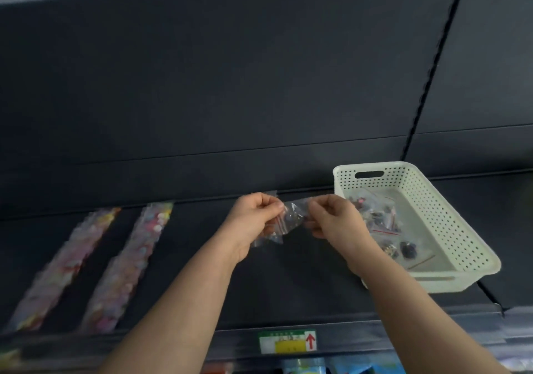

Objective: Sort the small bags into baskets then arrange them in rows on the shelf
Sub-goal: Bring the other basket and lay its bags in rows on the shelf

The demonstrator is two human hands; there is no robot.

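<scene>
a: where is there room for you on the shelf (302, 293)?
b: between the second row of bags (127, 261) and the white basket (450, 229), right to the back wall (230, 85).
a: what stands in your way?
b: basket to your right, first row of bags (62, 267) and the second to your left.

Two hands were in view, one left hand (253, 220) and one right hand (334, 217). Between them was clear plastic (291, 215) that could have been one small bag or two; the blur kept them from being told apart. One white basket (450, 209) stood on one shelf (202, 258) and held several small bags (377, 215), too overlapped to count surely. Two rows of colourful bags lay on the shelf, a left row (66, 267) and a right row (129, 261); the bags within each were too blurred to number. One price label (287, 342) bore one red arrow (310, 341)
</scene>
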